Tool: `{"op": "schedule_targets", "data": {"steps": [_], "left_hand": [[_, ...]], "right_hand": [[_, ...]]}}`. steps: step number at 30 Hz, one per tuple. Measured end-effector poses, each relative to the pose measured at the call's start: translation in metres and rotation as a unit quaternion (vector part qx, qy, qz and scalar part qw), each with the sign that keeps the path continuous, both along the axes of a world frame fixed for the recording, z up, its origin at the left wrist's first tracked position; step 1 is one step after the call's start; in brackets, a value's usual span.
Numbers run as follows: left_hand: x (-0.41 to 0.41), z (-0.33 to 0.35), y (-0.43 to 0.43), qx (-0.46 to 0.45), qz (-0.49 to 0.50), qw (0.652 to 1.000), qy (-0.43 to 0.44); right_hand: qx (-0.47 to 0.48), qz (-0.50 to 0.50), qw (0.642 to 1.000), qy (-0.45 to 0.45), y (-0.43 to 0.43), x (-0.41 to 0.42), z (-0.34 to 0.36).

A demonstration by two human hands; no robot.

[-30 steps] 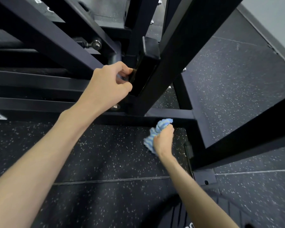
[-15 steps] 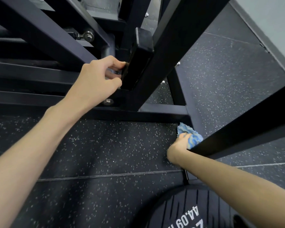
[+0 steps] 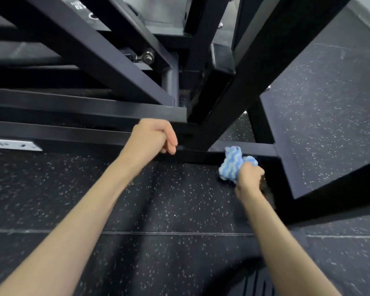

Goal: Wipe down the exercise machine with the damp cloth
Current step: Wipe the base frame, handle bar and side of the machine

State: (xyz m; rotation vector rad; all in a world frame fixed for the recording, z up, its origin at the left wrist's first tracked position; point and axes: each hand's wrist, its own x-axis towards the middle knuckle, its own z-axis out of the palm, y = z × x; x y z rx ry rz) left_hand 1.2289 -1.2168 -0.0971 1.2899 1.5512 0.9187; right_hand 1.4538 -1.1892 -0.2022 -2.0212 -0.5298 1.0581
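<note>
Right hand (image 3: 248,178) grips a bunched blue striped cloth (image 3: 235,163), held vs the low crossbar (image 3: 254,149) of the black frame (image 3: 107,58), right by the corner where it meets a side rail. Left hand (image 3: 152,136) hangs w/ fingers loosely curled, holding nothing, just in front of the lower bars. Bolt (image 3: 147,56) sticks out higher up btwn the slanted beams. Speckled black rubber floor (image 3: 169,199) below, w/ a seam running across. White label (image 3: 13,144) on the left bar, too blurry to read.
</note>
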Motion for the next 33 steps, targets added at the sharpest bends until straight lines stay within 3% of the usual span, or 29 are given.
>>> {"op": "schedule_targets", "data": {"steps": [3,4,6,8,11,14,17,21,23,24,26,29,31,33], "left_hand": [[0.018,-0.018,-0.001,-0.183,-0.106,0.977,0.027],[0.025,-0.029,-0.003,-0.250,-0.121,0.960,0.021],[0.032,-0.060,-0.010,-0.302,-0.097,0.948,-0.018],[0.033,-0.087,-0.013,-0.311,-0.029,0.942,-0.125],[0.035,-0.106,-0.008,-0.328,0.062,0.898,-0.286],[0.051,-0.103,0.000,-0.291,0.197,0.839,-0.415],[0.063,-0.099,0.000,-0.195,0.328,0.786,-0.487],[0.027,-0.103,0.002,-0.019,0.501,0.755,-0.423],[0.001,-0.109,0.006,0.016,0.535,0.742,-0.404],[-0.003,-0.111,0.008,0.034,0.522,0.756,-0.394],[0.007,-0.110,0.007,0.048,0.458,0.816,-0.350],[0.026,-0.115,0.001,0.011,0.391,0.877,-0.278],[0.010,-0.115,-0.001,0.037,0.468,0.868,-0.162],[-0.022,-0.109,0.002,0.085,0.556,0.822,-0.090]], "right_hand": [[0.053,-0.007,0.990,0.129,-0.011,-0.061,-0.010],[0.051,0.014,0.987,0.150,-0.012,-0.080,-0.007],[0.034,0.093,0.980,0.175,-0.019,-0.108,-0.007],[0.007,0.198,0.966,0.167,-0.028,-0.113,-0.010],[-0.008,0.277,0.949,0.149,-0.038,-0.092,-0.012],[-0.007,0.254,0.957,0.143,-0.042,-0.072,-0.012],[-0.007,0.208,0.965,0.157,-0.038,-0.073,-0.013],[0.005,0.175,0.969,0.176,-0.031,-0.073,-0.004],[0.006,0.160,0.970,0.182,-0.031,-0.071,0.000],[0.005,0.159,0.969,0.186,-0.032,-0.070,0.001],[0.005,0.163,0.966,0.200,-0.034,-0.073,0.004],[0.016,0.144,0.959,0.242,-0.033,-0.074,0.009],[0.027,0.134,0.958,0.253,-0.031,-0.074,0.013],[0.037,0.132,0.955,0.262,-0.031,-0.073,0.016]]}}
